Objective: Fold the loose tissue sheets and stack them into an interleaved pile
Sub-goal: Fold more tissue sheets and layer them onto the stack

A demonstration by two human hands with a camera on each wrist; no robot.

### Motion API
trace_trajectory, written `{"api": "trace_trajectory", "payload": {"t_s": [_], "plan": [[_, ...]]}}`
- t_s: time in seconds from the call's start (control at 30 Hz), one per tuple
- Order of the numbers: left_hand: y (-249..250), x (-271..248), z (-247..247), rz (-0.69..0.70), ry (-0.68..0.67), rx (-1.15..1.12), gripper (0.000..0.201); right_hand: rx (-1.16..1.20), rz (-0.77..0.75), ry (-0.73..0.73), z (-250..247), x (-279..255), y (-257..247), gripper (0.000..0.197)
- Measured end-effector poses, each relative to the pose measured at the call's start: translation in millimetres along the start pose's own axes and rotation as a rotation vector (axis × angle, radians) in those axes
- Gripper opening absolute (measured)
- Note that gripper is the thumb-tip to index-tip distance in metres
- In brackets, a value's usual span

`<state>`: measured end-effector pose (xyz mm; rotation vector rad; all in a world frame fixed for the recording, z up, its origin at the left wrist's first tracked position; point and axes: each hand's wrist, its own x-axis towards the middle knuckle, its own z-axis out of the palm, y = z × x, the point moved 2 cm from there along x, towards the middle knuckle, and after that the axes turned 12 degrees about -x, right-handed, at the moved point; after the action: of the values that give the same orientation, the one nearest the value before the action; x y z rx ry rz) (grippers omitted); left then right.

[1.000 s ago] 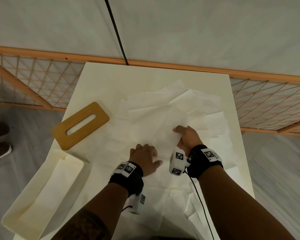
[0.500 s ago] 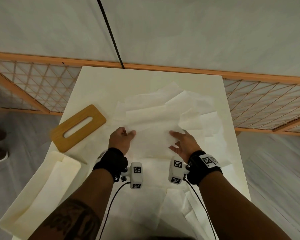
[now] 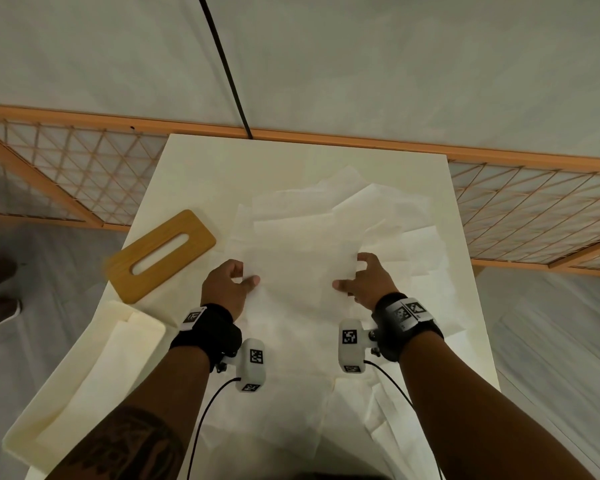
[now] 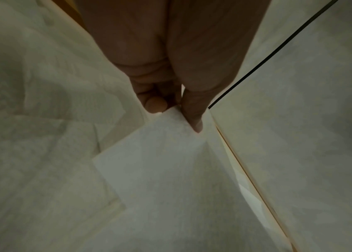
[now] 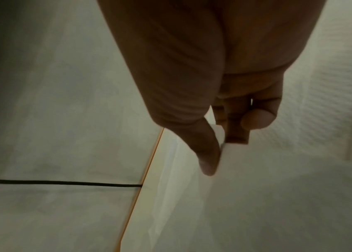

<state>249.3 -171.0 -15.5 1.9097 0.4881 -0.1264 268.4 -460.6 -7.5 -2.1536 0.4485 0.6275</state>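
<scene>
Where both hands pinch it, tissue sheet [image 3: 302, 268] looks thin, flat; apparently unfolded.

I see my hands, the left hand [image 3: 226, 285] and the right hand [image 3: 368, 280], apart over the spread of tissue sheets [image 3: 305, 271], with open room between them above the paper. To my left the wooden lid [image 3: 160, 255] lies flat near the tabletop [image 3: 201, 174] edge, and nearer me the cream box [image 3: 84, 386] walls off that corner. The far strip of tabletop is bare. Beyond it the lattice screen [image 3: 70, 174] and a black cable [image 3: 227, 71] close off the back.
</scene>
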Motion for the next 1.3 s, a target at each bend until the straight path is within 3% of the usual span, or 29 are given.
{"api": "trace_trajectory", "payload": {"t_s": [0.13,0.2,0.33,0.37,0.43,0.47,0.57,0.67,0.8,0.9,1.17,1.3], "plan": [[6.2,-3.7,-0.8,0.054,0.010,0.030,0.026,-0.046,-0.001,0.062,3.0,1.9,-3.6,0.105],[9.6,-5.1,-0.4,0.078,0.000,-0.005,0.024,-0.093,0.003,0.044,3.5,4.8,-4.5,0.089],[15.8,-6.7,1.0,0.118,-0.020,-0.071,0.014,-0.169,0.094,-0.110,-0.8,-0.1,-13.8,0.031],[17.3,-7.0,1.0,0.125,-0.025,-0.100,0.011,-0.131,0.145,-0.113,-2.1,-0.5,-15.1,0.030],[20.6,-8.8,0.6,0.159,-0.036,-0.172,0.008,-0.279,0.117,-0.159,-5.0,-1.3,-17.3,0.055],[21.8,-10.0,0.0,0.174,-0.042,-0.215,0.008,-0.269,0.103,-0.193,-6.3,1.1,-16.5,0.055],[26.2,-13.1,-0.8,0.197,-0.078,-0.356,0.017,0.070,0.136,-0.185,-13.0,6.3,-6.0,0.023],[30.4,-13.0,-0.1,0.202,-0.132,-0.436,0.022,0.179,0.117,-0.221,-18.3,4.8,-6.1,0.019],[29.1,-9.0,-1.6,0.197,-0.171,-0.399,0.028,0.297,0.079,-0.156,-26.3,-1.3,-8.6,0.015],[29.8,-10.9,-0.2,0.185,-0.216,-0.375,0.042,0.261,0.075,-0.125,-27.8,-4.3,-5.2,0.017],[29.4,-10.3,0.5,0.112,-0.286,-0.268,0.039,0.239,0.104,-0.144,-33.9,-12.0,3.3,0.011],[29.1,-10.9,0.4,0.089,-0.290,-0.269,0.017,0.073,0.015,-0.055,-39.3,-16.6,3.2,0.006]]}}
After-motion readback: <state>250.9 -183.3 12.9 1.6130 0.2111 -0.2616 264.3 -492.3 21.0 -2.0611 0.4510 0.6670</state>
